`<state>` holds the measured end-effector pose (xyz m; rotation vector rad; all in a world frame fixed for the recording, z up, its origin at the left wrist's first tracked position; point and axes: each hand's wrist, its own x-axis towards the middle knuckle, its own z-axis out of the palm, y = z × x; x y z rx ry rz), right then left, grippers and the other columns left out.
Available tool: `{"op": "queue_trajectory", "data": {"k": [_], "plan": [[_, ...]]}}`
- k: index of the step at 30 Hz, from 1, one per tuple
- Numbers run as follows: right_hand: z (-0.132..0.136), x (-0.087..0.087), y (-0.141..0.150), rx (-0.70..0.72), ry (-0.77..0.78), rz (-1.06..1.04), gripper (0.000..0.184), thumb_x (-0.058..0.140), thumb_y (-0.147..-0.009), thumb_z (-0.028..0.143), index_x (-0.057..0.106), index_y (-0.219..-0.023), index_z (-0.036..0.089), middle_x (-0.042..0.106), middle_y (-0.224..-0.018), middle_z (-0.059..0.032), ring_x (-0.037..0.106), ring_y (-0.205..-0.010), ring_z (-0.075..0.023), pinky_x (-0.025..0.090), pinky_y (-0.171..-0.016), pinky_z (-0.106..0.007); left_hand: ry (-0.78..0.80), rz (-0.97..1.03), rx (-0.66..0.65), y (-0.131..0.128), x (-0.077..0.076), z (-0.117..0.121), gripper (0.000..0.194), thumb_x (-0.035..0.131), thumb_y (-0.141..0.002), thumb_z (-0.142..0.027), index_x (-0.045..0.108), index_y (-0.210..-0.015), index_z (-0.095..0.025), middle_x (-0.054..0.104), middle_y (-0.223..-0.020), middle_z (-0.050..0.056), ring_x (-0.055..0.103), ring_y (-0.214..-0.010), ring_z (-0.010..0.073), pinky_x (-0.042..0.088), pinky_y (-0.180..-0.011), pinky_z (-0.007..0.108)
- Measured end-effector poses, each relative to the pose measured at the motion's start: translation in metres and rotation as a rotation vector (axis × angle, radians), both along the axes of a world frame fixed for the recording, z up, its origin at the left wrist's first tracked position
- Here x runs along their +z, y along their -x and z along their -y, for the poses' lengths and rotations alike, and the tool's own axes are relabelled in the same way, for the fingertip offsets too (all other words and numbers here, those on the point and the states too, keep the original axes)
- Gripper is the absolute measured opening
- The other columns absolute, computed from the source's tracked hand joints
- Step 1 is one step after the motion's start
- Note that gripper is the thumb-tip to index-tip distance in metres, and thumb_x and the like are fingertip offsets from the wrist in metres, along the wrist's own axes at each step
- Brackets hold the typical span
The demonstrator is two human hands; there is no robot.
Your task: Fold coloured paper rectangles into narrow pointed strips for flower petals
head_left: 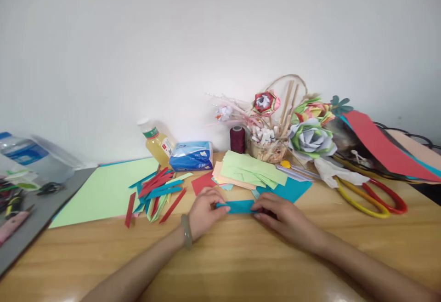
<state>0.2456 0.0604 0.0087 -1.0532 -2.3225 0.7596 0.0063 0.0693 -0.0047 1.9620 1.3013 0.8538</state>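
A narrow blue paper strip (240,207) stretches between my two hands, just above or on the wooden table. My left hand (206,207), with a bangle on its wrist, pinches the strip's left end between thumb and fingers. At the right end, my right hand (275,212) grips it the same way. Close behind lie a stack of light green paper pieces (251,169), a blue sheet (292,190) and a red sheet (202,182). Left of my left hand is a loose heap of red, blue and green paper strips (161,189).
Scissors with red and yellow handles (370,196) lie at the right. Behind stand a juice bottle (155,141), a tissue pack (191,156), a thread spool (237,139) and paper flowers (312,139). Large green sheets (106,191) lie left, a water bottle (27,152) beyond.
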Motion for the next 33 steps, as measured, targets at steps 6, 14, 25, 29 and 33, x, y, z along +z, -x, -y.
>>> {"op": "queue_trajectory", "data": {"k": [6, 14, 25, 29, 33], "plan": [[-0.006, 0.0, -0.004, 0.045, 0.016, -0.049, 0.021, 0.045, -0.09, 0.025, 0.065, -0.09, 0.017, 0.062, -0.085, -0.0061, 0.057, -0.081, -0.0161, 0.045, -0.071, -0.028, -0.002, 0.046, -0.028, 0.003, -0.001, 0.0, 0.015, 0.064, -0.074, -0.03, 0.064, -0.065, -0.018, 0.061, -0.073, 0.003, 0.052, -0.08, 0.0192, 0.039, -0.078, 0.033], [-0.007, -0.005, 0.001, 0.038, -0.042, -0.012, 0.016, 0.053, -0.085, 0.018, 0.067, -0.091, 0.014, 0.063, -0.086, -0.0071, 0.057, -0.081, -0.0172, 0.042, -0.071, -0.027, 0.014, -0.037, -0.036, 0.012, -0.001, -0.004, 0.02, 0.063, -0.07, -0.039, 0.066, -0.067, -0.019, 0.063, -0.078, 0.004, 0.055, -0.082, 0.0206, 0.042, -0.081, 0.034], [-0.005, -0.003, 0.002, 0.0, -0.073, 0.001, 0.018, 0.051, -0.087, 0.022, 0.068, -0.091, 0.016, 0.065, -0.085, -0.0055, 0.059, -0.079, -0.0153, 0.044, -0.07, -0.025, -0.027, 0.002, -0.115, 0.013, 0.001, -0.003, 0.018, 0.06, -0.074, -0.035, 0.066, -0.069, -0.018, 0.062, -0.078, 0.005, 0.056, -0.08, 0.0198, 0.042, -0.079, 0.034], [0.0, 0.0, 0.004, -0.035, -0.071, 0.01, 0.023, 0.046, -0.09, 0.026, 0.067, -0.091, 0.018, 0.064, -0.086, -0.0066, 0.059, -0.081, -0.0166, 0.046, -0.07, -0.028, -0.004, 0.01, -0.147, 0.015, 0.005, 0.0, 0.012, 0.061, -0.076, -0.028, 0.067, -0.074, -0.018, 0.062, -0.08, 0.005, 0.055, -0.082, 0.0193, 0.044, -0.078, 0.033], [0.0, 0.0, 0.004, -0.064, -0.031, 0.033, 0.021, 0.046, -0.09, 0.028, 0.066, -0.092, 0.022, 0.065, -0.088, -0.006, 0.06, -0.082, -0.0171, 0.048, -0.071, -0.029, -0.016, 0.024, -0.138, 0.014, 0.007, -0.001, 0.005, 0.066, -0.074, -0.021, 0.067, -0.071, -0.018, 0.061, -0.078, 0.005, 0.055, -0.082, 0.019, 0.044, -0.076, 0.032]]}}
